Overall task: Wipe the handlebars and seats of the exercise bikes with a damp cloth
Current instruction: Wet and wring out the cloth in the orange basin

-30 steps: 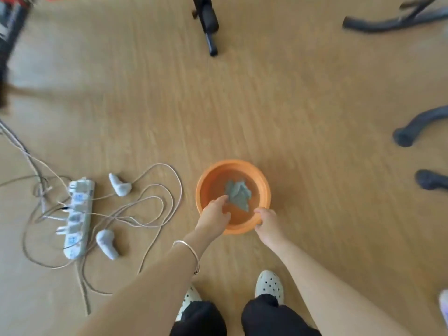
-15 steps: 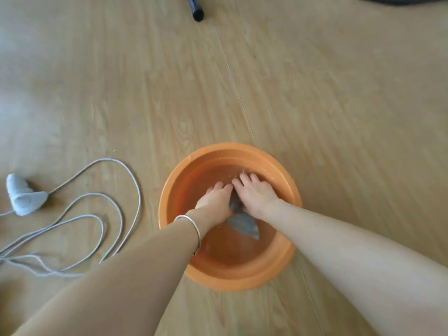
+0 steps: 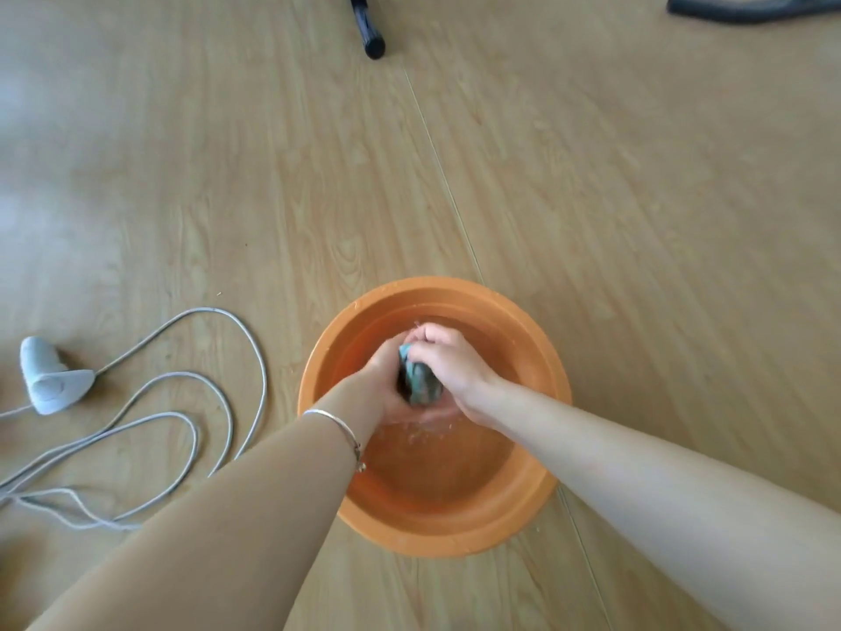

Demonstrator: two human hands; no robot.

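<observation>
on the far left a white plug lies on the wooden floor with its grey cable looped toward the orange basin. over the basin's water, my left hand and my right hand are pressed together, fingers curled round the bunched grey-green cloth between them. black bike legs show at the far edge.

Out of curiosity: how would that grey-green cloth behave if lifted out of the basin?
Likely floppy: the cloth is bunched into a wad between the left hand and right hand. Probably heavy for its size and dripping, since splashes show in the water of the orange basin beneath it.
</observation>
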